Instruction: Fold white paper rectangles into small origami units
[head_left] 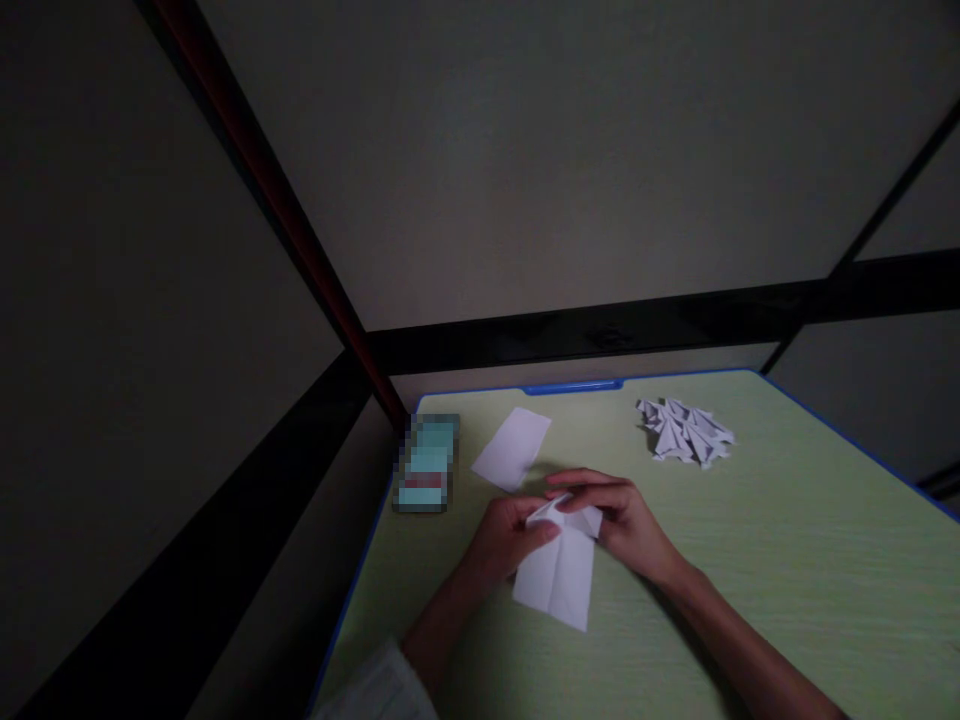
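A partly folded sheet of white paper (556,575) is held between my two hands, over the near middle of the table. Its top end has folded flaps, and a crease runs down its lower half. My left hand (506,537) is closed on the paper's left edge, thumb lying on top. From the right, my right hand (619,515) pinches the folded top part, its fingers reaching over the flaps. Just beyond my hands lies a flat white paper sheet (513,447), touched by neither hand.
The pale green table (787,560) has a blue rim and a blue strip (574,387) at its far edge. A pixelated phone-like device (426,463) lies at the left edge. Folded white paper pieces (684,432) are clustered at the far right. Panelled walls (570,180) rise behind.
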